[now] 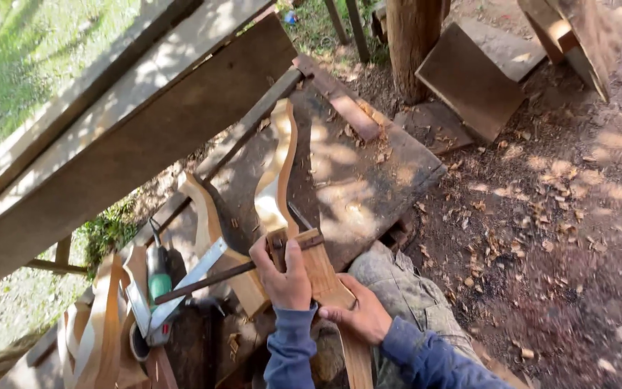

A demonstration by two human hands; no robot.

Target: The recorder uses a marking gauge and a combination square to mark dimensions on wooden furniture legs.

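Lying lengthwise on the worn workbench [368,180], the curved wooden leg [280,180] runs from the bench's far end down toward the person's lap, pale where it has been shaped and reddish near the square block at its lower part. The left hand [282,277] is closed over that block, fingers wrapped around a small wooden-handled tool [293,241] pressed against the leg. The right hand [358,313] grips the leg just below the left, fingers curled around its lower end. A dark metal rod [203,282] sticks out from under the left hand, pointing away from the leg on its left. Further left of the leg lies a second curved leg [214,230], then a metal square [181,288] and a green power tool [158,277]. Right of the leg, the person's knee [397,288] shows above bare ground scattered with wood chips [512,245].
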